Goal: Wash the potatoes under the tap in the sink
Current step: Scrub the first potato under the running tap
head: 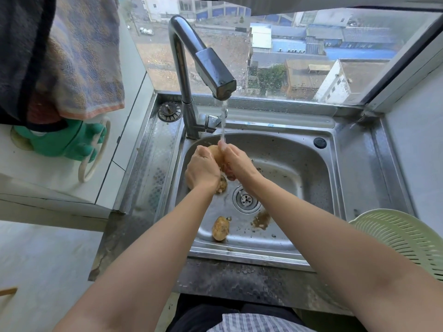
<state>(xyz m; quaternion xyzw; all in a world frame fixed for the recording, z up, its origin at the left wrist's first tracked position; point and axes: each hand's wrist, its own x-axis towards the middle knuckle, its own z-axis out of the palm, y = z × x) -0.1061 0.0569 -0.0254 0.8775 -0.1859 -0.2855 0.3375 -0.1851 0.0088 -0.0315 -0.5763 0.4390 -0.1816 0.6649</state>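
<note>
A yellow-brown potato [216, 153] is pressed between my left hand [202, 168] and my right hand [236, 161] above the steel sink [318, 178]. Water runs from the chrome tap [211, 70] onto the potato and my right fingers. A second potato [221, 185] lies on the sink floor just below my left hand, partly hidden by it. A third, dirt-speckled potato [220, 228] rests near the sink's front edge, left of the drain [245, 199]. Brown mud [261, 219] is smeared right of the drain.
A pale green plastic colander [405, 238] sits on the counter at the right. A sink strainer plug [169, 111] lies at the back left of the steel surround. Green rubber gloves [69, 142] and towels [79, 58] hang at the left. A window stands behind the tap.
</note>
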